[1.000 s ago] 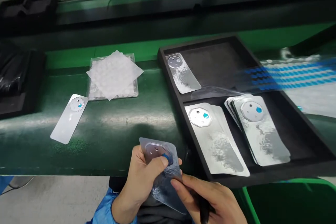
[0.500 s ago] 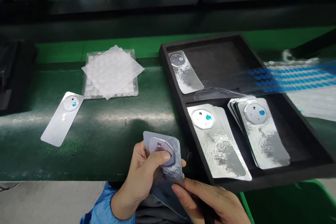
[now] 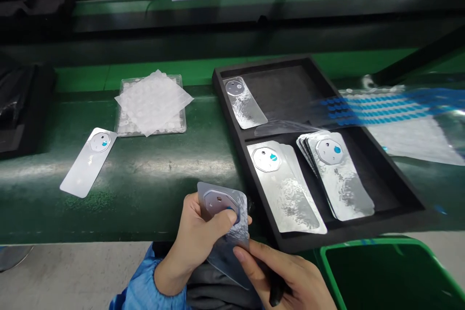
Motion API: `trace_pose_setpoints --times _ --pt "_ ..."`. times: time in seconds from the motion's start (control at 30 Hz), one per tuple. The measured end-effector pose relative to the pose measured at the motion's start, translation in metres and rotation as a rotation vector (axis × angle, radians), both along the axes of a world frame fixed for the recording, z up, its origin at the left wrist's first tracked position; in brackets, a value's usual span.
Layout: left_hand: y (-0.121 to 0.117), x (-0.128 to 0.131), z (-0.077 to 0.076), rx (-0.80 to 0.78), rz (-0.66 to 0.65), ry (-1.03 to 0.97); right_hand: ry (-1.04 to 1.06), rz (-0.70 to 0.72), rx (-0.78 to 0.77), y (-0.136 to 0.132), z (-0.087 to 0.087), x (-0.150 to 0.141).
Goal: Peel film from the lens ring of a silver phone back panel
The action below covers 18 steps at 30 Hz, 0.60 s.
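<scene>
My left hand [image 3: 198,237] is closed around a silver phone back cover [image 3: 227,244], which it holds tilted at the bench's front edge. Its thumb presses on the round camera plate, over a blue dot that shows partly beside the thumb tip. With thumb and forefinger my right hand [image 3: 286,271] pinches the cover's right edge. A dark, slim tool [image 3: 276,290] lies in the right palm; most of it is hidden. Right of my hands, a black foam tray [image 3: 261,193] holds stacked silver covers [image 3: 290,193] and a second fanned stack [image 3: 343,179].
A single cover [image 3: 85,167] lies on the green bench at left. Behind it, white sheets [image 3: 154,101] rest on a clear plastic box. A film strip with blue dots [image 3: 385,106] overhangs the tray's right side. A green bin [image 3: 327,271] stands below the tray.
The view has shifted, so the tray sits further left and more of the green bin shows. Both hands keep the same hold on the cover, with only slight movement.
</scene>
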<state>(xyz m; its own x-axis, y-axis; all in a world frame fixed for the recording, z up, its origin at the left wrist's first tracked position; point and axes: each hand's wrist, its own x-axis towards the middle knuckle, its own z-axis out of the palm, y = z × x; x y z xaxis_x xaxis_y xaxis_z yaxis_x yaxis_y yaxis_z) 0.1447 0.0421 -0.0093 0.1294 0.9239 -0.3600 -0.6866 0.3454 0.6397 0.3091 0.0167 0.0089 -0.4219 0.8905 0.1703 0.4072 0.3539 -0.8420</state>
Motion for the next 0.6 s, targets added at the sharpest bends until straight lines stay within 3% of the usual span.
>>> trace_pose_setpoints --times 0.6 --pt "-0.0001 0.0007 0.0021 -0.028 0.041 0.064 -0.018 0.007 0.044 -0.0009 -0.0076 -0.0010"
